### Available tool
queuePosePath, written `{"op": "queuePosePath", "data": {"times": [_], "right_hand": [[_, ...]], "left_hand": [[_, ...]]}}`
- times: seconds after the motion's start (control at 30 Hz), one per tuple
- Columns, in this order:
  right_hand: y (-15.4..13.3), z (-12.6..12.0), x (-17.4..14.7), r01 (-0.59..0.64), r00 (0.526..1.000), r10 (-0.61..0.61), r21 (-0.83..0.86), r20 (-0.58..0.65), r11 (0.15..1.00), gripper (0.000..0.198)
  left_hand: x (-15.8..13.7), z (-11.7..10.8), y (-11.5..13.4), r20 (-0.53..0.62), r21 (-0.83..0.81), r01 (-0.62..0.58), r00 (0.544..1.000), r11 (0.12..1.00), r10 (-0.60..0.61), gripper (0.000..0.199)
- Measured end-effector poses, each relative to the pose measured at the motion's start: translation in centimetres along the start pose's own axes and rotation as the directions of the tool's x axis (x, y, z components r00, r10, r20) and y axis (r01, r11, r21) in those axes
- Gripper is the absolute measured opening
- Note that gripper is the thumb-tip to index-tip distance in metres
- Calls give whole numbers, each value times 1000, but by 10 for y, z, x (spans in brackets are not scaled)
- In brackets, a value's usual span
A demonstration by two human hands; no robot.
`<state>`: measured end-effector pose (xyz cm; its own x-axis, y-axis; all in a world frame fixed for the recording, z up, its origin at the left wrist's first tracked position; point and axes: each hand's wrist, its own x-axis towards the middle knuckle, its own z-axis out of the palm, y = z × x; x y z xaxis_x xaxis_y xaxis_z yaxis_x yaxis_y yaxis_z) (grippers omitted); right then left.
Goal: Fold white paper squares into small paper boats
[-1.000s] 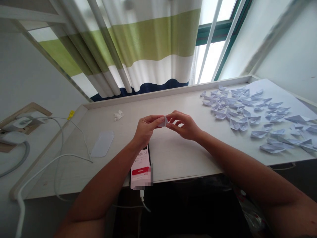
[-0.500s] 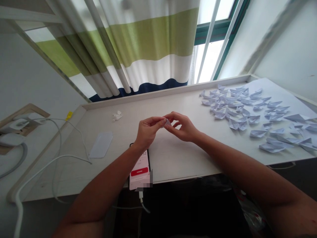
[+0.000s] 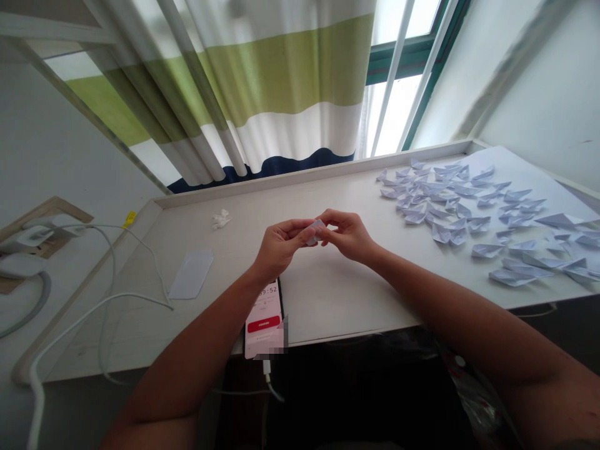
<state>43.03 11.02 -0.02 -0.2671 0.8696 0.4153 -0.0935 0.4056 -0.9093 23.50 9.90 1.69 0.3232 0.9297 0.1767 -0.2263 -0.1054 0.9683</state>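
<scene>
Between my two hands, above the middle of the white table, is a small folded piece of white paper point(image 3: 317, 230). My left hand point(image 3: 284, 245) pinches its left side between thumb and fingers. On the other side, my right hand point(image 3: 345, 234) grips the same paper, thumb in front and fingers curled behind. Part of the paper is hidden by the fingertips. Many folded paper boats point(image 3: 440, 194) lie spread over the right part of the table, some on a white sheet point(image 3: 504, 164).
A phone point(image 3: 263, 337) with a charging cable lies at the front edge, under my left forearm. A small stack of white paper point(image 3: 191, 275) and a crumpled tissue point(image 3: 221, 219) lie on the left. White cables point(image 3: 100, 306) run from a power strip point(image 3: 40, 240). A curtain point(image 3: 290, 75) hangs behind.
My right thumb and fingers have closed in on the paper, which is turned and shows more of its face. Both hands stay in nearly the same place.
</scene>
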Motion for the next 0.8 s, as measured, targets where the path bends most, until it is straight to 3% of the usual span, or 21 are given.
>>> {"op": "queuePosePath", "data": {"times": [0.13, 0.33, 0.5, 0.8], "right_hand": [[-1, -2, 3, -21, 999, 18, 115, 32, 993, 40], [0, -2, 3, 26, 999, -23, 89, -26, 996, 38], [-2, -2, 4, -23, 999, 25, 93, -27, 995, 39], [1, -2, 5, -47, 999, 49, 105, -15, 993, 39]], "left_hand": [[1, -1, 0, 24, 0, -21, 999, 1000, 21, 42], [1, -3, -3, 69, 54, -55, 996, 997, 52, 50], [2, -4, -7, 91, 105, -102, 992, 989, 93, 47], [1, 0, -5, 31, 169, -83, 996, 982, 79, 46]]}}
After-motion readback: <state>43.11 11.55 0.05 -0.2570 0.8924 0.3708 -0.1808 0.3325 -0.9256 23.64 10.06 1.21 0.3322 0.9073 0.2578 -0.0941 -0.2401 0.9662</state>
